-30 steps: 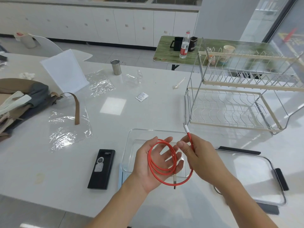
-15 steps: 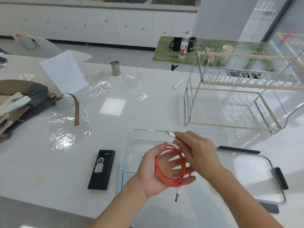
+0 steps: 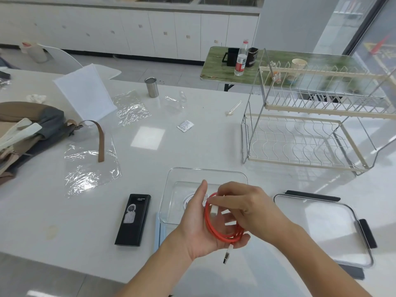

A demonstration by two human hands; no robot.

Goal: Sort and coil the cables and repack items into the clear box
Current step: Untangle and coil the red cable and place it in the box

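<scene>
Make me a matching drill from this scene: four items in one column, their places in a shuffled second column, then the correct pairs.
Items:
1. red cable
2. clear box
3. box lid
4. black case

Places:
A. flat on the table, right of the hands
B. looped in the left hand, the right hand on it
C. flat on the table, left of the box
D. open on the table, beyond the hands

Pairs: 1-B, 2-D, 3-A, 4-C
</scene>
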